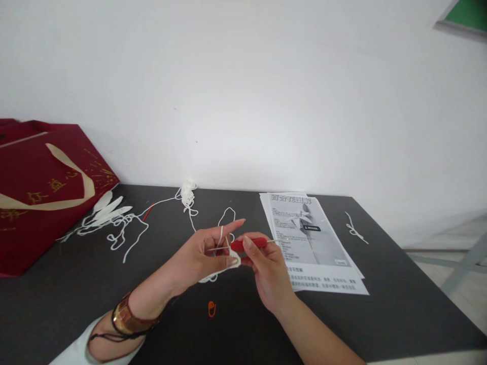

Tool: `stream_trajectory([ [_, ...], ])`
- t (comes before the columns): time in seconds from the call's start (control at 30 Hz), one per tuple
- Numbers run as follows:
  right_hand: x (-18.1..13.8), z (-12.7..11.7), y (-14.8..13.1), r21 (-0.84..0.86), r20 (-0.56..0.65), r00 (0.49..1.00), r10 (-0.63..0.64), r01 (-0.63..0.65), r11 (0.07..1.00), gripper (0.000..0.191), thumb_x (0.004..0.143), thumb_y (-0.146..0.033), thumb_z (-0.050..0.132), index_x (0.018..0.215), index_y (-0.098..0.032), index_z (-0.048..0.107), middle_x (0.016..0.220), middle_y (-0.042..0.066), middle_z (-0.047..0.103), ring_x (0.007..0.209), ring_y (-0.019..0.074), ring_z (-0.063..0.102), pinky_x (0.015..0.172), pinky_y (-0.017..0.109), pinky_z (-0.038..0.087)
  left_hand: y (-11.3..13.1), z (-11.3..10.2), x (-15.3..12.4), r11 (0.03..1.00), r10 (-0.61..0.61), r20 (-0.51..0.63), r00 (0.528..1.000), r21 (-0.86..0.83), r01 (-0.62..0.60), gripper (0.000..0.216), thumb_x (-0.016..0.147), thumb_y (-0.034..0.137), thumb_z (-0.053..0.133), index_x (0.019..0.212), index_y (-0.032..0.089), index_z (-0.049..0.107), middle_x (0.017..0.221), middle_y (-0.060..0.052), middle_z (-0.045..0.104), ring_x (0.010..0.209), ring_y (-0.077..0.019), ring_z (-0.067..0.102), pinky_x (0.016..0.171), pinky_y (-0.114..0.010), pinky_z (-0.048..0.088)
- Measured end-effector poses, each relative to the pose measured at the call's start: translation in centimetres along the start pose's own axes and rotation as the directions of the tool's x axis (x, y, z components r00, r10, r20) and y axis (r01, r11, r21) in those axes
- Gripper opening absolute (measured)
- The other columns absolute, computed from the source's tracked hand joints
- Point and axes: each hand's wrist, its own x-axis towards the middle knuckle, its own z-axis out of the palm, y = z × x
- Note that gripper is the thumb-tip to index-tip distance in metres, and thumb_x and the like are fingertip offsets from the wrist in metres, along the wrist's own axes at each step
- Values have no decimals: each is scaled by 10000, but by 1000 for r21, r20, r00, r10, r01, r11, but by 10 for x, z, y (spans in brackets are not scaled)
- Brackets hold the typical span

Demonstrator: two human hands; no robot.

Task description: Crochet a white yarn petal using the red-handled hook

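Note:
Between thumb and fingers my left hand [205,253] pinches a small piece of white crochet work [235,259]. White yarn [221,233] loops over its raised index finger. My right hand [266,274] grips the red handle of a crochet hook [249,245], whose metal shaft points left into the work. Its other metal end sticks out to the right, over the printed sheet. The hook's tip is too small to make out among the fingers and yarn. On the dark table just below the hands lies an orange stitch marker [212,308].
Printed sheets [323,274] with a flower picture lie right of my hands. A white yarn bundle [187,194] rests near the wall. At left are white crocheted petals [110,213], a thin red stick [148,212] and a dark red bag [45,167]. A yarn scrap [355,232] lies far right.

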Motion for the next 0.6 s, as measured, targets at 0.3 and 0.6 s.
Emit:
stream_trajectory([
  [0.3, 5, 0, -5, -48, 16, 998, 66, -65, 997, 220, 582, -227, 865, 734, -166, 718, 632, -5, 710, 531, 115, 637, 523, 211, 540, 1, 3, 0, 997, 14, -45, 999, 80, -10, 737, 769, 268, 720, 1430, 204, 401, 675, 51, 567, 592, -112, 513, 591, -258, 411],
  [0.6, 6, -1, -9, -54, 54, 997, 55, -52, 997, 213, 567, -189, 868, 736, -181, 739, 648, -14, 713, 555, 105, 638, 551, 200, 547, -2, 1, 0, 998, 11, -53, 999, 59, -8, 773, 760, 279, 736, 1442, 227, 377, 804, 19, 597, 761, -157, 583, 705, -294, 439],
])
